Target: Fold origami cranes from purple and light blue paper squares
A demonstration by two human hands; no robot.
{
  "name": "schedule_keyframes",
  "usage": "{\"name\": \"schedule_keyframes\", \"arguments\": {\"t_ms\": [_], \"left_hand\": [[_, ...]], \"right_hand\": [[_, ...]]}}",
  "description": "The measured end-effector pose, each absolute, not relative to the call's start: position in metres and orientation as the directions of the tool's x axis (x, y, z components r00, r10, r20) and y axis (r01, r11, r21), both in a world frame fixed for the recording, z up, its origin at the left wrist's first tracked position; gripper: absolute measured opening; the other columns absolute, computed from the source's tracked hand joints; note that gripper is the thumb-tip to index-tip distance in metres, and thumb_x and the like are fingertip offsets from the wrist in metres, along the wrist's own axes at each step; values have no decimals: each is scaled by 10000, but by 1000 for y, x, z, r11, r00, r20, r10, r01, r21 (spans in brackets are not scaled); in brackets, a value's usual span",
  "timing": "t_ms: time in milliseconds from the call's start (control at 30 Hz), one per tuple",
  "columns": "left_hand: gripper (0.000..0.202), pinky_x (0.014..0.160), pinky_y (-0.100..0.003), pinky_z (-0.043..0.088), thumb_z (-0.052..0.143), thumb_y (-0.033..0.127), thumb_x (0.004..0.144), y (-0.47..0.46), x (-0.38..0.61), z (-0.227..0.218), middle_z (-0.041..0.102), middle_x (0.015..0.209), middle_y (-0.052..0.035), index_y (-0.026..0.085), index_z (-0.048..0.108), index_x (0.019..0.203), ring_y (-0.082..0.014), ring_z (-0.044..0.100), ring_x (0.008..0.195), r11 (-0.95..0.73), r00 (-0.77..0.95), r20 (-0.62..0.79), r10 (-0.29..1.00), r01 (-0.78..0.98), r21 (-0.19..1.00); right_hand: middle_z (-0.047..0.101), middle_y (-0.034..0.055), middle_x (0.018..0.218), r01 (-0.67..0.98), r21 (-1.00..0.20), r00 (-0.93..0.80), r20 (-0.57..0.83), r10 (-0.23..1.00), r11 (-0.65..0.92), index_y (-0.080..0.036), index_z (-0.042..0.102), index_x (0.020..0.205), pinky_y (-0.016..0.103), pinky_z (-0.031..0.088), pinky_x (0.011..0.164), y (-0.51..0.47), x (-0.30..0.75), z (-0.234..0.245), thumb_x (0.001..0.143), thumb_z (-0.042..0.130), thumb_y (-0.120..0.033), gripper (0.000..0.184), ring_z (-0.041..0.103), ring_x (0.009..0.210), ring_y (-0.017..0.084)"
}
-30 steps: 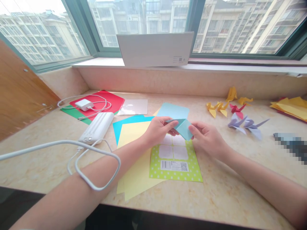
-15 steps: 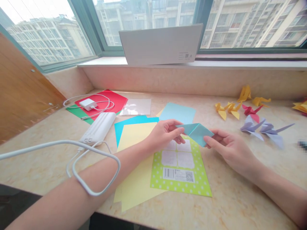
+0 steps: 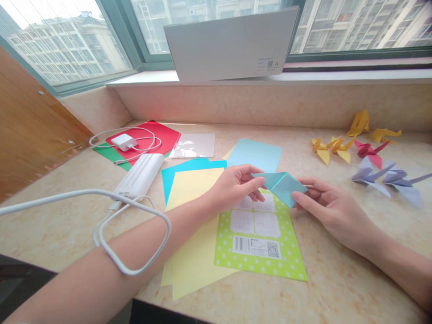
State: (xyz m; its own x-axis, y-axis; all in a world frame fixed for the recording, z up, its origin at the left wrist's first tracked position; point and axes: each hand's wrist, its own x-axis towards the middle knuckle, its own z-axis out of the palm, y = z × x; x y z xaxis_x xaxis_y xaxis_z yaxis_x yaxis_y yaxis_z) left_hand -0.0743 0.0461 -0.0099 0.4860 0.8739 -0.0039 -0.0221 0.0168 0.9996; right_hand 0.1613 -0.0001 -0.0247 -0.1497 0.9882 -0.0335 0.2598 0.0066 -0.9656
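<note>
A folded piece of light blue origami paper (image 3: 285,186) is held up between both hands, a crease running across its middle. My left hand (image 3: 241,185) pinches its left corner between thumb and fingers. At its right end my right hand (image 3: 324,204) grips the edge, thumb in front and fingers behind. Beneath them lies a green polka-dot sheet (image 3: 261,263) with white panels and a barcode label. Yellow paper sheets (image 3: 192,270) extend under my left forearm. Just behind the hands is a flat light blue sheet (image 3: 256,153).
Folded paper cranes in yellow (image 3: 358,123), red (image 3: 371,153) and lilac (image 3: 373,175) stand at right. A white power bank (image 3: 140,175), a charger (image 3: 124,142) and red paper (image 3: 165,139) lie at left. A white cable (image 3: 135,272) loops over my left forearm. A box (image 3: 232,49) stands on the sill.
The camera view has shifted slightly, so cranes and box appear displaced. Both hands keep their hold on the folded light blue paper, with little visible change in its shape.
</note>
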Motion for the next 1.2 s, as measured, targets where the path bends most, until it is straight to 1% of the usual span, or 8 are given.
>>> {"name": "schedule_keyframes", "arguments": {"t_ms": [267,467,733,967,1067,1200], "left_hand": [[193,562,-215,546,652,262,886,47,-76,-8,711,701,-34,111,627,1003,-112,676,572,-26,501,21,865,3,1000],[219,563,-213,545,658,284,883,47,-76,-9,713,720,-41,107,632,1010,-116,683,588,-30,507,19,862,13,999],[192,567,-204,548,649,257,887,46,-76,-11,717,776,-54,99,631,995,-105,685,588,-14,507,6,862,12,1000],[167,556,-196,546,642,235,894,46,-76,-9,707,750,-41,98,635,989,-107,687,592,-15,509,2,861,21,1000],[155,555,-187,541,631,225,902,46,-76,-6,700,707,-32,94,633,986,-94,671,569,-14,514,0,858,23,1000],[151,561,-183,540,621,214,908,45,-76,-4,700,683,-28,92,629,996,-90,665,562,-8,512,-12,859,36,999]], "right_hand": [[767,43,925,272,-961,-196,-11,980,44,-229,614,1217,305,562,707,-1,159,-22,883,660,-467,412,706,785,197],[764,39,896,276,-960,-201,-1,980,56,-222,618,1203,312,564,708,-1,159,-21,888,654,-467,400,707,771,199],[771,52,971,227,-974,-195,-60,979,-15,-238,601,1258,321,611,730,-2,158,-21,873,681,-460,452,726,810,207],[773,34,962,237,-972,-193,-50,980,-3,-242,609,1234,292,607,736,-2,160,-22,871,681,-466,433,728,810,190],[773,34,946,255,-967,-194,-40,980,12,-231,618,1196,287,600,716,-2,161,-23,871,678,-471,408,723,790,186],[771,31,911,281,-959,-196,-29,980,28,-227,615,1194,286,588,697,-1,161,-23,876,669,-476,407,718,775,186]]}}
